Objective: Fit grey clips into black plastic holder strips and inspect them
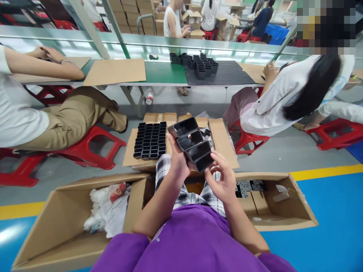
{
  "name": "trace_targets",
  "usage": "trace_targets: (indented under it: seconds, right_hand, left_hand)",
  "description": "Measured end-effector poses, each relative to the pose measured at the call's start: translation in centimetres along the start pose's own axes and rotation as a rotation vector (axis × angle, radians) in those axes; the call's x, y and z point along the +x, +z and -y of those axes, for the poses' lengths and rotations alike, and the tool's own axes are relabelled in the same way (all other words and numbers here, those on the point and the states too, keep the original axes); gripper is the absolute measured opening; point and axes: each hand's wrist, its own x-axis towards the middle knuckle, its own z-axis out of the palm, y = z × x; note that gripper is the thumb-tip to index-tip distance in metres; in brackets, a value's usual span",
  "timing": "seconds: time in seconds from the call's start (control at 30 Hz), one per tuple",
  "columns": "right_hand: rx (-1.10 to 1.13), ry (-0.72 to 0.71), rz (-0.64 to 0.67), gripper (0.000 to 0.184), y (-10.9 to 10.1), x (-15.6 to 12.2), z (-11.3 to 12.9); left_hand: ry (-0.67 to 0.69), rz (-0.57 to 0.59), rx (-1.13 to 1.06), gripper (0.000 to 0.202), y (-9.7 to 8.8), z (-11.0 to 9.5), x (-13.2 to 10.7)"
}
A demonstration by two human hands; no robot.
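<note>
A row of several black open-topped plastic boxes (189,141) is held up in front of me, side by side, with their openings turned towards me. My left hand (179,156) is wrapped round the row's left and lower side. At the lower right end, the thumb and fingertips of my right hand (222,175) are on the last box, bent around its edge. Just beyond, a block of many similar black boxes (150,140) stands in rows on an open cardboard carton (129,151). Small black pieces (207,133) lie partly hidden behind the held row.
A carton (36,234) with white plastic bags is at my left; another carton (300,204) with black perforated parts is at my right. Seated people on red stools (93,145) flank me. More black boxes (202,67) stand on the bench (167,73) ahead.
</note>
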Motion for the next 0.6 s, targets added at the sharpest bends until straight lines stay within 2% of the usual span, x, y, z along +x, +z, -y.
trace_targets:
  seconds: [0.27, 0.6]
  right_hand:
    - [0.014, 0.024, 0.001, 0.07, -0.04, -0.06, -0.02]
    - [0.025, 0.025, -0.012, 0.073, 0.17, -0.07, -0.12]
  left_hand:
    - [0.013, -0.017, 0.05, 0.082, 0.6, -0.28, -0.12]
    - [0.04, 0.007, 0.064, 0.08, 0.01, 0.16, 0.28]
